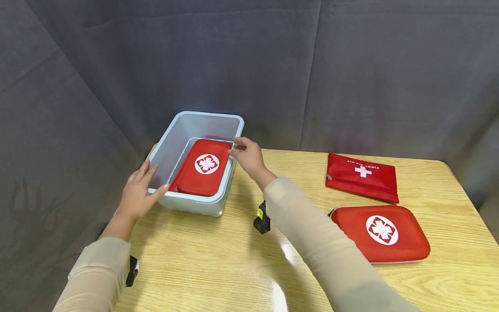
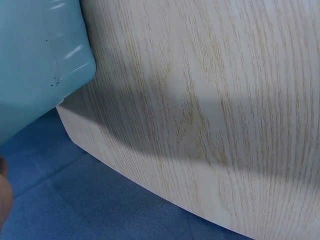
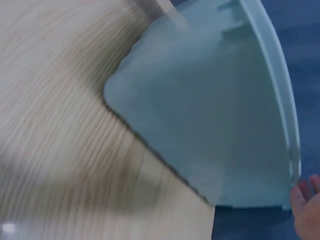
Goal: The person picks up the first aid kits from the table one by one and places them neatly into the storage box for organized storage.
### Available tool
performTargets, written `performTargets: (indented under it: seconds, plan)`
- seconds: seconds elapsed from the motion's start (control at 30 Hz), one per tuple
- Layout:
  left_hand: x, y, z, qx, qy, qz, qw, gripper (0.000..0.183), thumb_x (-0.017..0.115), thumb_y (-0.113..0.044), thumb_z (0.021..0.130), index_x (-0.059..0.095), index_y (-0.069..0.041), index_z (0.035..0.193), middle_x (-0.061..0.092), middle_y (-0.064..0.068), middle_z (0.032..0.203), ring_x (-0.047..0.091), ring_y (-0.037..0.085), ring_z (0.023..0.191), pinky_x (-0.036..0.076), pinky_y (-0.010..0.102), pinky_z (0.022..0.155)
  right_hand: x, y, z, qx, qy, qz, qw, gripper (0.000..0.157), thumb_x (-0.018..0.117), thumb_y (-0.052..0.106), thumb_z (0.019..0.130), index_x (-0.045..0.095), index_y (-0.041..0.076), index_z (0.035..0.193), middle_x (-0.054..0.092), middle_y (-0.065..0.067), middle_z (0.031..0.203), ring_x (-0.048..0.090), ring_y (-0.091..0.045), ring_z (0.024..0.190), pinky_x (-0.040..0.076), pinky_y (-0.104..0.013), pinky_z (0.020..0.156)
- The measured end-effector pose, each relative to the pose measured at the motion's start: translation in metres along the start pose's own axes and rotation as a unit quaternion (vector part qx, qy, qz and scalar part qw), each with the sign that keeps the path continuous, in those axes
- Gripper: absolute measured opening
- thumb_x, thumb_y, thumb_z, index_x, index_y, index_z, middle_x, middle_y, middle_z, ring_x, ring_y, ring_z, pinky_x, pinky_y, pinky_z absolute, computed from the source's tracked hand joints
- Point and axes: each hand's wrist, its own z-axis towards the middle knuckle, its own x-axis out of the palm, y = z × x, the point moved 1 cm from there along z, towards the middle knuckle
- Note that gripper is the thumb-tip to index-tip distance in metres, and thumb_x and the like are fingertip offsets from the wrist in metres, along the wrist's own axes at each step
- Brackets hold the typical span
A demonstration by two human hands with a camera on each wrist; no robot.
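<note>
My left hand spread, right hand half-open, both empty. Likely settling 1 case in bin; next calls for withdrawal.

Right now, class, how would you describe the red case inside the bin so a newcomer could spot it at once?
On the wooden table, near its left end, stands a pale blue bin. In it lies a red case with a round white emblem. Unlike the similar case and flat pouch lying farther right, it sits inside the bin.
</note>
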Motion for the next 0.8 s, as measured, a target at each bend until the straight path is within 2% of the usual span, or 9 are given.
performTargets:
  seconds: [0.27,0.5,0.8]
  plan:
    - [0.001,0.005,0.001,0.002,-0.004,0.007,1.0000,0.065,0.049,-0.044,0.083,0.036,0.001,0.129,0.018,0.020,0.139,0.023,0.043,0.117,0.021,0.057,0.089,-0.011,-0.015,-0.005,0.028,0.012,0.026,0.999,0.037,0.059,0.009,0.080,0.051,0.000,0.116,0.051,-0.011,0.115,0.049,-0.022,0.103,0.042,-0.030,0.082]
    - [0.001,0.006,0.000,-0.003,0.003,0.005,1.0000,0.065,0.047,-0.044,0.083,0.035,0.001,0.129,0.017,0.020,0.139,0.023,0.044,0.117,0.021,0.058,0.088,-0.014,-0.025,-0.013,0.054,0.034,0.013,0.998,0.045,0.060,0.011,0.080,0.047,-0.002,0.121,0.050,-0.015,0.118,0.048,-0.025,0.106,0.040,-0.031,0.084]
    - [0.004,0.007,0.001,-0.005,0.001,0.005,1.0000,0.066,0.048,-0.044,0.083,0.035,0.001,0.129,0.016,0.019,0.140,0.022,0.043,0.117,0.021,0.058,0.088,-0.022,-0.035,-0.026,0.060,0.060,-0.009,0.996,0.047,0.060,0.014,0.080,0.044,-0.002,0.122,0.049,-0.016,0.119,0.047,-0.025,0.107,0.040,-0.032,0.085]
